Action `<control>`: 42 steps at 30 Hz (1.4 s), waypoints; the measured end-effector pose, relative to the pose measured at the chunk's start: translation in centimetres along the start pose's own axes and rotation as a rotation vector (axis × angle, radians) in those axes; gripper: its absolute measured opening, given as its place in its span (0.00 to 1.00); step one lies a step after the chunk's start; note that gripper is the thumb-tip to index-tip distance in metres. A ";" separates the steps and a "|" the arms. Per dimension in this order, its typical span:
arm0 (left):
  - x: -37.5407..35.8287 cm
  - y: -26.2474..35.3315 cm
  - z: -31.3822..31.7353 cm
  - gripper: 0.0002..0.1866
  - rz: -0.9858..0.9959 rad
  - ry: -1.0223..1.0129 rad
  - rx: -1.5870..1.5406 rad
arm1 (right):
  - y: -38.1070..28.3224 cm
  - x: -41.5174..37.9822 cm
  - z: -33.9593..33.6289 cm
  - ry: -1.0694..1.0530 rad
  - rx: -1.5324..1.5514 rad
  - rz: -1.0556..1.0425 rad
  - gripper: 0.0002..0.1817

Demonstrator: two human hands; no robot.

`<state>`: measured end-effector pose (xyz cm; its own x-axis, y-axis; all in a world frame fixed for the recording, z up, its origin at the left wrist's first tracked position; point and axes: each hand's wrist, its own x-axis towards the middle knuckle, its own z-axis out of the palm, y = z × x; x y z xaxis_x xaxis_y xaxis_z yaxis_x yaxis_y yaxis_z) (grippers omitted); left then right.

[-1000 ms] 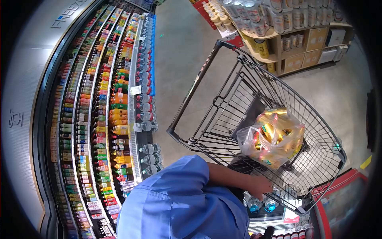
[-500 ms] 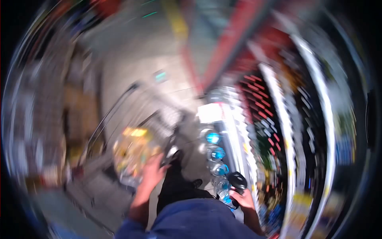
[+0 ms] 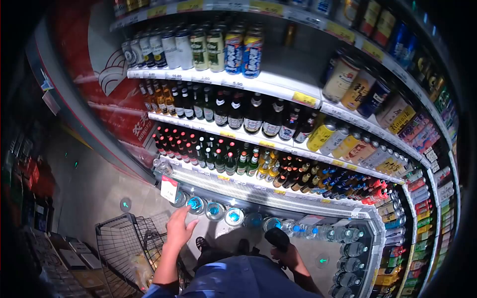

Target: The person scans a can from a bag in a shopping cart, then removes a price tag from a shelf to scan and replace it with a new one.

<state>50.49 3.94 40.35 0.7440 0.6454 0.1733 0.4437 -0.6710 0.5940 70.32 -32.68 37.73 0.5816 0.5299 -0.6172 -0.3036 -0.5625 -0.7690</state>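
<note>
In the head view, the person stands before a tall drinks cooler (image 3: 278,124) and looks down along its shelves. The left hand (image 3: 180,227) is raised, with the fingers spread and nothing in it. Its fingertips come close to the blue-capped water bottle (image 3: 196,204) at the left end of the lowest row; whether they touch the cap cannot be told. More water bottles (image 3: 233,217) lie in the same row, running rightward along the bottom front of the cooler, caps facing out.

The right hand (image 3: 288,257) sits lower and to the right, near the body, with its fingers wrapped around a dark handheld object (image 3: 277,238). The rounded top of that object stands above the hand; what it is cannot be made out.

A wire shopping cart (image 3: 124,243) stands on the floor at the lower left, just beside the left forearm. The blue sleeve (image 3: 238,283) of the person fills the bottom edge.

Above the water row, a shelf holds small green and brown beer bottles (image 3: 233,161). The next shelf up carries taller dark bottles (image 3: 238,111), and tall cans (image 3: 208,47) line the shelf above that. A white price tag (image 3: 169,188) hangs at the left corner of the lowest shelf.
</note>
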 end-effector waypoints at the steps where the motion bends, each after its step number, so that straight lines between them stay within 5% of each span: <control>1: 1.2 1.4 0.7 0.31 0.048 -0.023 -0.011 | 0.7 -0.2 -0.8 0.043 0.032 0.040 0.15; 9: 12.3 10.2 1.5 0.32 0.393 -0.081 -0.084 | 0.9 -2.2 -2.6 0.186 0.247 -0.014 0.18; 20: 32.8 21.0 2.8 0.34 0.900 0.063 -0.295 | 1.1 -1.2 3.1 0.381 0.596 -0.129 0.09; 23: 38.0 25.0 3.5 0.34 0.900 0.107 -0.360 | -3.8 -3.8 5.2 0.474 0.554 0.001 0.07; 27: 46.2 30.1 5.9 0.35 0.972 0.324 -0.328 | -0.7 -4.1 5.6 0.591 0.572 0.057 0.09; 30: 51.5 33.5 7.2 0.38 0.757 0.207 -0.194 | -0.5 -4.9 4.7 0.722 0.605 0.165 0.10; 33: 60.1 33.8 12.7 0.36 0.820 0.301 -0.184 | 2.8 -4.8 3.1 0.783 0.654 0.177 0.11; 36: 62.0 35.8 10.9 0.36 0.717 0.061 -0.012 | 6.3 -4.8 0.8 0.762 0.690 0.289 0.13; 42: 67.3 33.8 13.5 0.35 0.770 0.273 0.060 | 7.6 -4.9 -3.4 0.674 0.669 0.347 0.17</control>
<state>122.30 19.82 61.48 0.7069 0.0564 0.7051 -0.1102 -0.9759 0.1886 67.72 -41.71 35.49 0.6234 -0.1810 -0.7606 -0.7772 -0.0368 -0.6282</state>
